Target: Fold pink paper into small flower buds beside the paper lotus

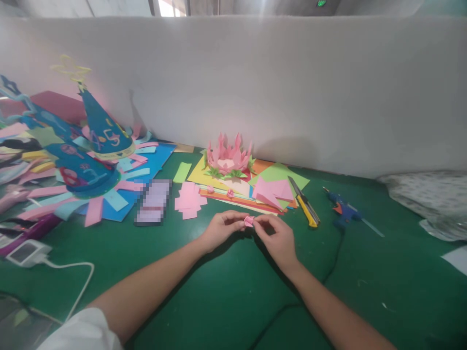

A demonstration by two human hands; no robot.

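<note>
Between the fingertips of both hands is a small folded piece of pink paper. My left hand pinches its left side, with thumb and fingers closed. On the opposite side, my right hand grips it with bent fingers. Just beyond lie two small pink paper flowers, one of them a rosette, on a stack of coloured paper. A pink paper lotus with green leaves stands on that stack. Pink paper slips lie to the left of the stack.
Right of the paper are a yellow utility knife and a blue glue gun, its cord trailing toward me. A phone, decorated blue cone hats and a white charger with cable occupy the left. A white partition borders the green table.
</note>
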